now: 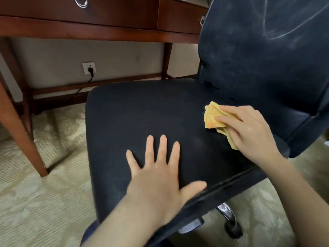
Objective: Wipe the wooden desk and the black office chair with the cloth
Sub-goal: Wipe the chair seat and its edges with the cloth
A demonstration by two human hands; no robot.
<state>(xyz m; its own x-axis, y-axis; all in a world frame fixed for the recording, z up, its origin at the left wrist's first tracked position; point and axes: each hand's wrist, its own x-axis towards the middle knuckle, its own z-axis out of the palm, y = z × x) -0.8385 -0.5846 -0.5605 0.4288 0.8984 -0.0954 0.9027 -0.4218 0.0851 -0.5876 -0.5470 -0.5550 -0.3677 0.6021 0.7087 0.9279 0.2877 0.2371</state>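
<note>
Both hands are on the chair. My left hand (156, 175) lies flat on the seat (142, 113), fingers straight and spread, thumb out toward the near edge; it holds nothing and appears to steady the chair. My right hand (249, 129) has its fingers curled over the bunched yellow cloth (215, 116) and presses it onto the rear of the seat, just beside the foot of the backrest (258, 50).

Progress, as I judge it: the chair is the step in hand. The seat reads as evenly dark, with faint pale patches near the front edge. The backrest carries pale streaks and a greyish bloom across much of its face, so I take it as not yet done, or done only in part. The wooden desk (89, 31) shows its front rail, legs and underside only; the top is out of view, and I cannot tell whether it has been wiped.

Containers: two desk drawers are in view, one with a ring pull (81, 1) and a second drawer (178, 16) beside the backrest. Both are closed, and their contents cannot be seen.

Other items noted: a wall socket (89, 67) with a black plug in it, patterned carpet (35, 193), and one chair caster (233, 227).
</note>
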